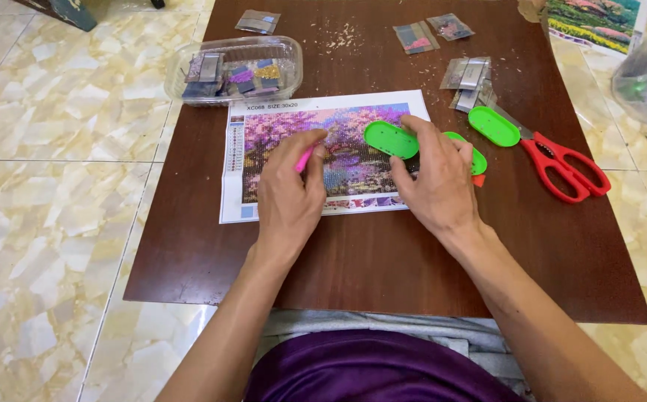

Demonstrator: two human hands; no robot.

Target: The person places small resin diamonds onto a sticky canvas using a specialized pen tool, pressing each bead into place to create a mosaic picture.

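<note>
Head view, steeply down, close.

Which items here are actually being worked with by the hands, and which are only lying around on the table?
In use:
- left hand holding a pink pen-like tool
- right hand at a green oval plastic tray
- colourful bead-picture canvas

Lying about:
- red-handled scissors
- another green oval tray
- clear plastic tub of small packets
- loose packets
</note>
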